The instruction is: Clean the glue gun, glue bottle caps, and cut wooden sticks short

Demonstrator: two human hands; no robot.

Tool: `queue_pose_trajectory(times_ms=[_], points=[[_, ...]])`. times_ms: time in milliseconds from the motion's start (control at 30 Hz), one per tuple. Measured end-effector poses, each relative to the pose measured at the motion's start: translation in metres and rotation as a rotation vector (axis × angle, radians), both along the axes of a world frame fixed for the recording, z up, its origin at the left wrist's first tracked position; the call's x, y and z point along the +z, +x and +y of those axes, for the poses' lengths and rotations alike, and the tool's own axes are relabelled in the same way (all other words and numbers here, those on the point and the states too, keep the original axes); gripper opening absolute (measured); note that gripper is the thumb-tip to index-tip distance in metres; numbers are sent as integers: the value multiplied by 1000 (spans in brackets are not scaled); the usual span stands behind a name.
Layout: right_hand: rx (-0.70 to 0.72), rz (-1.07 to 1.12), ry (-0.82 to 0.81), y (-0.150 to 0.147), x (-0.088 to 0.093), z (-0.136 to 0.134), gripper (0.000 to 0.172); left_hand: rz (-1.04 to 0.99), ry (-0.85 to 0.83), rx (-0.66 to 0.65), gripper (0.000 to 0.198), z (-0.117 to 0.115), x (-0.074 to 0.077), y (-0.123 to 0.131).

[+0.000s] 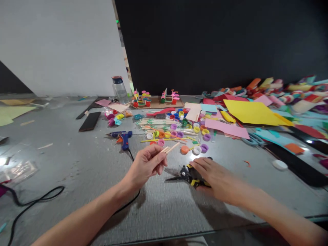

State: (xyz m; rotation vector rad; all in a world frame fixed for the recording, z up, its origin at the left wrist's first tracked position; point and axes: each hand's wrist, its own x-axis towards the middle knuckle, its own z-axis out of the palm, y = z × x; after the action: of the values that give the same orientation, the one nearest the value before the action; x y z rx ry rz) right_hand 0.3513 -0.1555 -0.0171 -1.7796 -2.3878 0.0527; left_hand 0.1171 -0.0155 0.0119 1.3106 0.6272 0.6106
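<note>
My left hand [148,162] is closed in a pinch around several short, thin wooden sticks [169,148], which point up and to the right. To its right, my right hand [211,174] is wrapped over the yellow and black handles of a pair of snips [187,173]. The snips' dark jaws are spread and point left, low over the table beneath my left fingertips. My right palm and part of the handles are hidden from view. Just beyond both hands lie coloured bottle caps [185,149].
A blue hot glue gun [124,138] lies left of my hands, its black cord running toward me. Further back are packed sticks [156,123], two small colourful models [170,96] and a bottle [119,88]. Coloured paper [251,112] and scissors [252,139] lie to the right.
</note>
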Motion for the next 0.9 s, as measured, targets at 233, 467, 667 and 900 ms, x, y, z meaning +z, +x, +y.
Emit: queue_pose_trajectory(times_ms=[233, 467, 667, 900], points=[[50, -85, -59, 21, -20, -6, 63, -121, -104, -40, 28, -3, 11, -5], [-156, 120, 64, 18, -3, -4, 56, -112, -181, 24, 29, 1, -4, -13], [-156, 359, -8, -21, 12, 21, 63, -149, -232, 62, 29, -1, -9, -20], [-69, 534, -74, -39, 14, 31, 56, -105, -208, 45, 22, -7, -6, -20]])
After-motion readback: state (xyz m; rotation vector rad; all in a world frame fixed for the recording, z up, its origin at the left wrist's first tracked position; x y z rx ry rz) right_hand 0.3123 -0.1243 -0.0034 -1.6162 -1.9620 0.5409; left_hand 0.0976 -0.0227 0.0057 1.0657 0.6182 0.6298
